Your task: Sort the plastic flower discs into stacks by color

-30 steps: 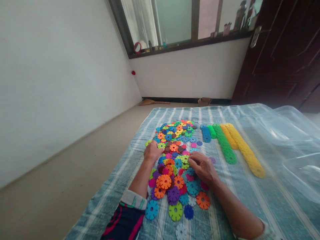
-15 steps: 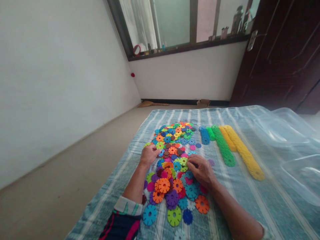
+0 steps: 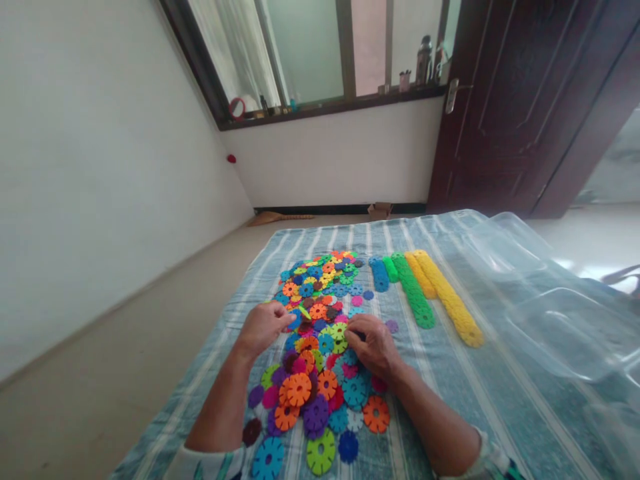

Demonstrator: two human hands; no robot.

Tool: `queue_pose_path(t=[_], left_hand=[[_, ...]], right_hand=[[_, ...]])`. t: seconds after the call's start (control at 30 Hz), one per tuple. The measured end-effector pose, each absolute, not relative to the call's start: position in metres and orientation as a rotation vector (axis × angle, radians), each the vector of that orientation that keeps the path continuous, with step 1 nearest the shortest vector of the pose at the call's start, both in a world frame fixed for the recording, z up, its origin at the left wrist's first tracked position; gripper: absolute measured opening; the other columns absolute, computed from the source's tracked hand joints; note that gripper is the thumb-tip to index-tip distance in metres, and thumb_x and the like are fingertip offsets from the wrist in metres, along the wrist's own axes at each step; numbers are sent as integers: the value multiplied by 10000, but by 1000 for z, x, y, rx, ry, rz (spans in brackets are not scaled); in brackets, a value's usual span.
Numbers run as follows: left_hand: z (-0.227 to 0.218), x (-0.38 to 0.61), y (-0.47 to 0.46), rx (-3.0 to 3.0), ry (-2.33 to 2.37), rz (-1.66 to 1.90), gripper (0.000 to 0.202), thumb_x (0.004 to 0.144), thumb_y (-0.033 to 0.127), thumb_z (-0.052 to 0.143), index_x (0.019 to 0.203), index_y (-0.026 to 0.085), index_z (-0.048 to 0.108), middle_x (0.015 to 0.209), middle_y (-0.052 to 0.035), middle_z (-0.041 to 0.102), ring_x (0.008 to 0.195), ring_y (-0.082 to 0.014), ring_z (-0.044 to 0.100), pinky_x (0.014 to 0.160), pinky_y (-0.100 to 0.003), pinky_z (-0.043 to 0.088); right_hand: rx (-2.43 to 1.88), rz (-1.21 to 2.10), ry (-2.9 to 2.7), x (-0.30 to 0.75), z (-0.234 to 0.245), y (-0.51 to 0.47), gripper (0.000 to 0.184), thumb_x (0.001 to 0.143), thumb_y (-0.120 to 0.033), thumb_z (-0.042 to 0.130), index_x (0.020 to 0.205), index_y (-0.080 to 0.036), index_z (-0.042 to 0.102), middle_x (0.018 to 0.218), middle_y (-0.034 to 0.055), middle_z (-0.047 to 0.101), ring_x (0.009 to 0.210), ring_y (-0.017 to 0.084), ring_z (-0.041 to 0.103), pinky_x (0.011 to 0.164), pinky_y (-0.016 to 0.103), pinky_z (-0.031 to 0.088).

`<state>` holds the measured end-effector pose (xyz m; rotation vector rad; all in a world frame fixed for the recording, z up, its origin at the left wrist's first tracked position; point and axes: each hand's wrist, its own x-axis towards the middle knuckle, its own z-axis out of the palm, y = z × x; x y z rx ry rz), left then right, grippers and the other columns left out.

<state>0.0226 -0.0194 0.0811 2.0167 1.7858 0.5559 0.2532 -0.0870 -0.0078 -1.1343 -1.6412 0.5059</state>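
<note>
Scattered loosely at the near end, probably to lie within easy reach: notched discs [image 3: 317, 415] in mixed colours, heaped away across a striped cloth [image 3: 500, 413]. Narrow at the fingers, left hand [image 3: 263, 327] by a blue disc [image 3: 296, 320] and a tilted lime disc [image 3: 304, 312]; cannot tell any grip. Curled over the heap's edge, right hand [image 3: 375, 345], contents hidden. Overlapped by colour, seemingly for keeping shades apart: rows [image 3: 413, 290] near clear bins [image 3: 550, 367]. Farther: broom [image 3: 267, 218], box [image 3: 380, 211], window [image 3: 307, 53], dark door [image 3: 500, 147].
</note>
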Motion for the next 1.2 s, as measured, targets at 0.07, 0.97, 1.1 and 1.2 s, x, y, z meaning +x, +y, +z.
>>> queue_pose_path(t=[0.07,0.97,1.1,1.2], left_hand=[[90,34,-24,2075,1722,576,273,660,428,571,539,183,564,490,31,531,520,-119,466,536,-239,333],[46,216,61,2294,1339,448,63,707,167,615,644,160,611,586,20,603,588,-109,566,588,-225,418],[47,217,59,2401,1461,422,117,671,235,695,649,170,601,629,17,601,627,-122,555,593,-237,386],[45,218,56,2418,1519,363,192,642,298,743,704,180,605,657,16,605,657,-139,565,585,-244,369]], right_hand=[[-1146,504,-1614,252,-7,-87,244,814,-158,532,576,-189,581,669,11,606,688,128,534,718,245,397],[-1356,558,-1133,253,6,-79,387,788,-389,506,463,-182,469,489,-26,428,499,100,395,532,249,276],[-1367,560,-1161,253,4,-79,372,789,-383,507,480,-175,501,504,-17,461,513,102,417,540,248,284],[-1373,546,-1187,253,2,-78,367,795,-373,503,489,-172,522,515,-9,491,522,105,437,548,248,294]])
